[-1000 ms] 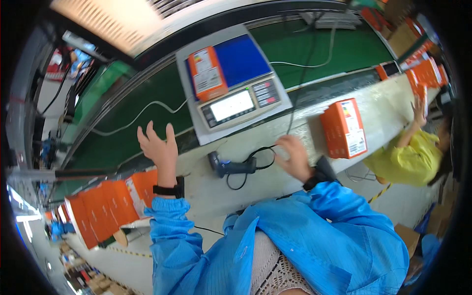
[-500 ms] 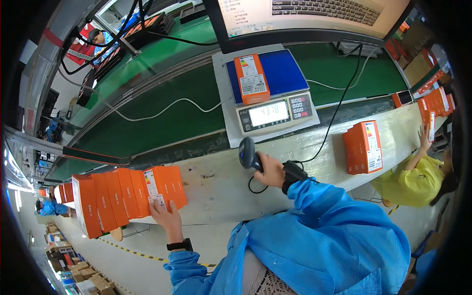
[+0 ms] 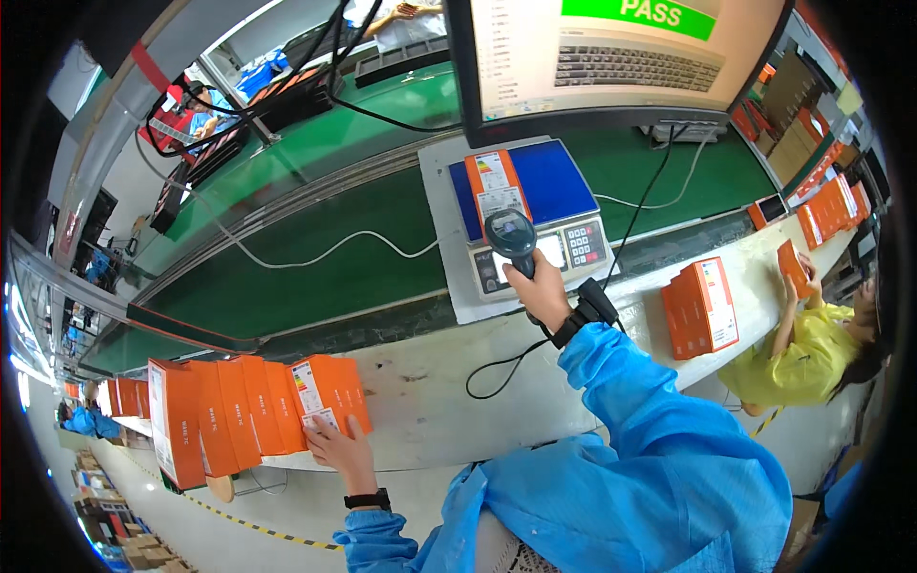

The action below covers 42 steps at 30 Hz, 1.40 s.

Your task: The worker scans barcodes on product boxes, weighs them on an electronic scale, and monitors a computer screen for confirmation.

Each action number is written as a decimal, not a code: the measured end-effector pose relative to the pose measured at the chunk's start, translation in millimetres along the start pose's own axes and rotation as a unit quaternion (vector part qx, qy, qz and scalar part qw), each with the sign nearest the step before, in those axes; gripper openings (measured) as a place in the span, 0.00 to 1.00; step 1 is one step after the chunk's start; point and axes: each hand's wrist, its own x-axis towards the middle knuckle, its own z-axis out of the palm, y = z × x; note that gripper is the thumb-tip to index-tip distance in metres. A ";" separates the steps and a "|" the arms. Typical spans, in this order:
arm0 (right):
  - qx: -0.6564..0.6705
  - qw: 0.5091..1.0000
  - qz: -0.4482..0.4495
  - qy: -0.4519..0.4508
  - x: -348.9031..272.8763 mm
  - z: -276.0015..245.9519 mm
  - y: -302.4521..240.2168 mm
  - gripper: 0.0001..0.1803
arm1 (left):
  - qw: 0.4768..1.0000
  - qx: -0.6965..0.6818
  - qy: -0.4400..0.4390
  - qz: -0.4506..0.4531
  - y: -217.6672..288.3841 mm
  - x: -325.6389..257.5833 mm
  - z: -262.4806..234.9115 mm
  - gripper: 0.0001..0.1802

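Note:
My right hand (image 3: 543, 294) is closed around the handle of a dark barcode scanner (image 3: 512, 235). The scanner's head is over the lower end of an orange box (image 3: 497, 183) with a white label, which lies on the blue plate of a weighing scale (image 3: 585, 246). The scanner and my hand cover much of the scale's display. At the left, my left hand (image 3: 342, 454) rests with outstretched fingers against the near end of a labelled orange box (image 3: 308, 387). That box belongs to a row of several orange boxes (image 3: 222, 415) packed side by side.
A monitor (image 3: 630, 57) with a green banner stands behind the scale. Another orange stack (image 3: 702, 307) is to the right on the bench (image 3: 430, 406). Beyond it, a person in yellow (image 3: 798, 353) holds an orange box. The scanner's black cable (image 3: 506, 361) loops across the bench.
My right hand has raised the scanner up and to the right, over the box on the scale. A green banner has appeared on the monitor. My left hand stays at the row.

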 end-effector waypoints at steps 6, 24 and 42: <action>0.023 0.999 0.030 -0.012 2.0 5.6 7.8 0.22 | 1.000 -0.018 -0.001 0.000 -3.6 2.0 1.5 0.37; -0.001 1.000 0.031 0.001 1.6 1.9 10.5 0.22 | 0.999 -0.043 0.020 0.007 -7.1 8.7 7.4 0.35; 0.019 0.999 0.029 0.013 -6.2 4.1 13.3 0.21 | 0.999 -0.038 0.029 0.009 -7.2 9.7 7.3 0.35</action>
